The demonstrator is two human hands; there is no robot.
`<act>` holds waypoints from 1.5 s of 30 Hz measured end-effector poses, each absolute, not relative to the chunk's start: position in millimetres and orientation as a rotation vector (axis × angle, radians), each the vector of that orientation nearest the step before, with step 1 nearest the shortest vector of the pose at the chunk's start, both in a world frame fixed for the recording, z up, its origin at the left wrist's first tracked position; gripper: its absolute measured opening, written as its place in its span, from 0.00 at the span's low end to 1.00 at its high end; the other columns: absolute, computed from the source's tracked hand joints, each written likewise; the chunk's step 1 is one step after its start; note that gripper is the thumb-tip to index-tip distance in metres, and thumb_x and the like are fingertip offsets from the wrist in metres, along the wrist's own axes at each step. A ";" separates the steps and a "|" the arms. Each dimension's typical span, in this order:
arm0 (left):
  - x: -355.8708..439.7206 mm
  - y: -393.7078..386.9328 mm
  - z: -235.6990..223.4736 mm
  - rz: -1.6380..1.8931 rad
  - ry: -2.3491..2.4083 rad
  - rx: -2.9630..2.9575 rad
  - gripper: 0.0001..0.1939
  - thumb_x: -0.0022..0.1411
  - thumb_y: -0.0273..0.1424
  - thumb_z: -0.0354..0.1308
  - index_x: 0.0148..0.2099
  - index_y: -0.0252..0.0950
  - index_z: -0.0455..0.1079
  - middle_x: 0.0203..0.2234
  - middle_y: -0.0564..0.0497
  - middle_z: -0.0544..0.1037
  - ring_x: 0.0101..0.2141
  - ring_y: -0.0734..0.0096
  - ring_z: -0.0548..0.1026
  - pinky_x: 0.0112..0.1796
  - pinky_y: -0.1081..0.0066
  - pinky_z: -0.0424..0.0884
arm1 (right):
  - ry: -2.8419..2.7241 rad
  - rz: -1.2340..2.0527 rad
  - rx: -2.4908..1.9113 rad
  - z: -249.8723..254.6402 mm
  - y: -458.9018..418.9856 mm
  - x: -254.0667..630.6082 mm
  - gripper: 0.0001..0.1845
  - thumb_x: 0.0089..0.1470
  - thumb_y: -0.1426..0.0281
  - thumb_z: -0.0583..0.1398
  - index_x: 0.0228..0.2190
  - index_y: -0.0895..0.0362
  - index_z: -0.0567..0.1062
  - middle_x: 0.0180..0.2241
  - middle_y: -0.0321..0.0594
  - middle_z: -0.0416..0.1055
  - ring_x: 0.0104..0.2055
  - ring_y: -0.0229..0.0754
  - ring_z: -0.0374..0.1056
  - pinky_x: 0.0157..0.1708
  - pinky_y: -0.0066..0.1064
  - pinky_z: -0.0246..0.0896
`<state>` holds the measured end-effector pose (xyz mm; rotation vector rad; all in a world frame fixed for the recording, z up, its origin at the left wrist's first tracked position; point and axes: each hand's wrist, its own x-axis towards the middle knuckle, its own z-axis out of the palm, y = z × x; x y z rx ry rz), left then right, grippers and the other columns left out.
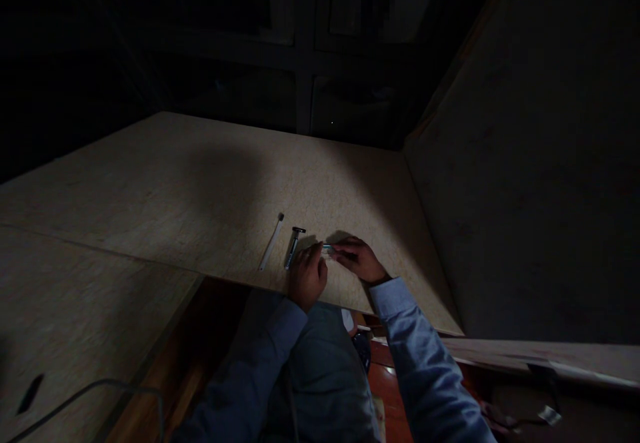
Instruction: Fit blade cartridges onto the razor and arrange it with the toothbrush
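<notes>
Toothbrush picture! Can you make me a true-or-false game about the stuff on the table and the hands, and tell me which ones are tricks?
1. The white toothbrush with a dark head lies on the beige, mottled tabletop. True.
2. A small teal thing shows between the left hand and the right hand. True.
3. The dark, shiny T-shaped razor lies between the toothbrush and the right hand's sleeve cuff, up in the air. False: it lies on the tabletop, between the toothbrush and the left hand.
4. The long cloth sleeves are bright red. False: they are blue.
</notes>
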<state>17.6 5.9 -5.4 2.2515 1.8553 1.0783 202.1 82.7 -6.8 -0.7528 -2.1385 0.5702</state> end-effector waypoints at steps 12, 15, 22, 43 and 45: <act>16.9 1.8 -1.3 1.392 1.804 2.128 0.19 0.63 0.19 0.51 0.53 0.38 0.74 0.49 0.43 0.77 0.51 0.59 0.74 0.54 0.58 0.73 | -2.297 0.450 -0.697 -2.8 80.2 199.4 0.11 0.61 0.61 0.63 0.43 0.47 0.83 0.43 0.43 0.81 0.45 0.48 0.74 0.47 0.44 0.67; 15.8 -0.6 0.8 1.441 1.745 2.129 0.18 0.64 0.19 0.51 0.50 0.38 0.75 0.47 0.44 0.77 0.50 0.61 0.75 0.53 0.59 0.73 | -2.328 0.435 -0.694 -0.7 78.7 198.8 0.10 0.61 0.61 0.63 0.41 0.46 0.84 0.42 0.41 0.81 0.44 0.47 0.74 0.46 0.43 0.67; 12.3 -4.8 1.8 1.567 1.666 2.128 0.16 0.64 0.20 0.50 0.44 0.39 0.76 0.43 0.45 0.78 0.47 0.64 0.76 0.50 0.62 0.74 | -2.396 0.313 -0.671 5.2 72.4 194.6 0.12 0.63 0.63 0.60 0.44 0.46 0.83 0.43 0.42 0.80 0.45 0.47 0.72 0.44 0.43 0.67; -112.0 15.6 7.1 1.621 2.153 1.713 0.13 0.59 0.26 0.52 0.41 0.37 0.77 0.38 0.44 0.80 0.43 0.59 0.77 0.49 0.58 0.73 | -2.176 0.367 -0.844 6.7 71.9 198.0 0.15 0.65 0.62 0.56 0.41 0.50 0.83 0.37 0.44 0.80 0.40 0.47 0.75 0.43 0.44 0.72; -124.9 23.6 3.5 1.442 2.160 1.623 0.14 0.57 0.26 0.52 0.41 0.36 0.77 0.36 0.45 0.81 0.36 0.60 0.78 0.43 0.61 0.75 | -2.109 0.373 -0.921 5.1 72.5 200.8 0.16 0.65 0.61 0.56 0.40 0.51 0.83 0.37 0.45 0.81 0.41 0.48 0.75 0.43 0.44 0.72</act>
